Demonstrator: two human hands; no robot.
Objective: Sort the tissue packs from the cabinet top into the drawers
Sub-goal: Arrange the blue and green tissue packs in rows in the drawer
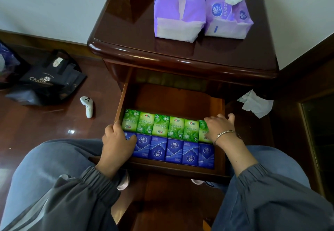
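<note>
A person crouched at a dark wooden cabinet [180, 57] works in its open drawer [173, 97], where 6 green tissue packs [162, 126] stand in a row behind 6 blue tissue packs [173, 151]. The left hand [117, 144] lies with loosely spread fingers on the leftmost blue pack, thumb at the drawer's side. The right hand [219, 127], a bracelet [223, 134] on its wrist, rests with fingers curled over the rightmost green pack. Well beyond both sets of fingertips, 2 purple tissue packs [179, 10] remain on the cabinet top.
</note>
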